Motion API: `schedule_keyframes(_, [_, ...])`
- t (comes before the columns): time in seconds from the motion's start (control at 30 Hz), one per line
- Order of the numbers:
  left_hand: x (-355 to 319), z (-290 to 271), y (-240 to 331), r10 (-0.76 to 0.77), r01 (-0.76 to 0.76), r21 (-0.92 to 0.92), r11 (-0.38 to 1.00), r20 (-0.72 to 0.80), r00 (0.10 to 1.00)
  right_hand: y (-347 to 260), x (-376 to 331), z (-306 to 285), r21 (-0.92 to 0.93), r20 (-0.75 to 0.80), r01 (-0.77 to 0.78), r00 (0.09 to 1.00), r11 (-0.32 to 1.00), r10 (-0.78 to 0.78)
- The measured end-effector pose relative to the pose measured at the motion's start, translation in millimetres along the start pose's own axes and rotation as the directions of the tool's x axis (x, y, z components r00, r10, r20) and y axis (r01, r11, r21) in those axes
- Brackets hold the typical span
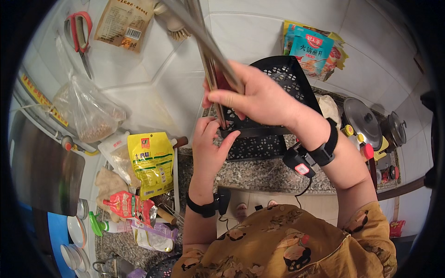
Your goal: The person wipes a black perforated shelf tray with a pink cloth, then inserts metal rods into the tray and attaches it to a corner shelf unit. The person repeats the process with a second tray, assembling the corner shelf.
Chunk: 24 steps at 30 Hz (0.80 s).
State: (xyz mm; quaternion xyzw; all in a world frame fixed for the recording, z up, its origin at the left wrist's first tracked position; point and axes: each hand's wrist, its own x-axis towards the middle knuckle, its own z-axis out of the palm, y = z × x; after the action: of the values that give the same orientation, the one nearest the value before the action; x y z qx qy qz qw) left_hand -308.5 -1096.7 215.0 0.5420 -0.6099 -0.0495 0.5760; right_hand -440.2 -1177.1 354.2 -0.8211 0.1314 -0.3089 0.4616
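Note:
A black corner shelf rack (259,147), its tiers pierced with a flower pattern, stands on the speckled stone counter against the tiled wall. My right hand (259,95) is closed around shiny metal tubes (209,51) that rise toward the upper edge of the view; its fingers wrap behind them and are partly hidden. Just below, my left hand (207,143) grips the near left corner of a black tier, thumb along its edge and fingers beside the foot of one tube. Whether that tube is seated in the corner, I cannot tell.
On the left lie a yellow seasoning pouch (150,164), a red pouch (132,207) and a green-nozzled bottle (97,224). Red-handled scissors (79,34) and a plastic bag (92,111) hang on the wall. Lidded pots (362,123) and capped jars (366,150) stand right.

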Motion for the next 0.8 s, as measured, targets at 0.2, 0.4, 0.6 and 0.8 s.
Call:
schedule_keyframes(0.2, [-3, 4, -4, 0.036, -0.036, -0.001, 0.999, -0.003, 0.999, 22, -21, 14, 0.198, -0.139, -0.074, 0.985, 0.977, 0.103])
schedule_keyframes(0.4, [-5, 5, -5, -0.012, 0.012, 0.019, 1.000, 0.007, 1.000, 47, -38, 23, 0.174, -0.119, -0.153, 0.977, 0.973, 0.175])
schedule_keyframes(0.6, [-7, 6, -2, -0.028, 0.029, 0.027, 0.999, -0.022, 0.999, 52, -37, 25, 0.054, -0.238, -0.093, 0.966, 0.994, 0.103])
schedule_keyframes(0.8, [-6, 8, 0, 0.010, -0.009, 0.025, 1.000, -0.051, 0.999, 52, -40, 21, 0.225, -0.209, -0.166, 0.954, 0.960, 0.214])
